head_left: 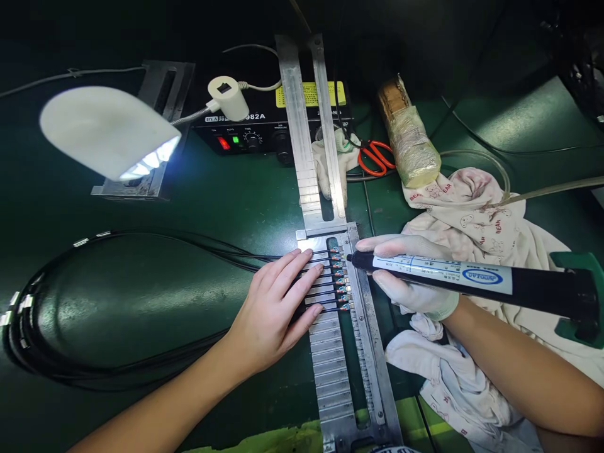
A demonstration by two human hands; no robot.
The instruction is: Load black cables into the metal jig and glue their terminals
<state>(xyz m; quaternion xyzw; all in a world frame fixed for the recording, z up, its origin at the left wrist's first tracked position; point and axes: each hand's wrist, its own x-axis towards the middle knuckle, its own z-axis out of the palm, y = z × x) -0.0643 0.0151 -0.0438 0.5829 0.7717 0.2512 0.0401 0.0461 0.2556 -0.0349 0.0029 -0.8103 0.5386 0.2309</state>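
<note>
My bare left hand lies with its fingers stretched over several black cables, pressing them onto a slotted metal jig. The cables' ends carry small connectors with coloured wires, lined up side by side across the jig's slot. My right hand, in a white glove, is closed around a black glue syringe with a white and blue label. The syringe lies nearly level, and its tip is beside the upper connectors. A green flange is at its back end; whether the tip touches a connector I cannot tell.
A lit white lamp hangs at the upper left. Behind stand a black control box, a second metal jig, orange-handled scissors and a wrapped block. Printed cloths lie under my right arm; looped cable lies left.
</note>
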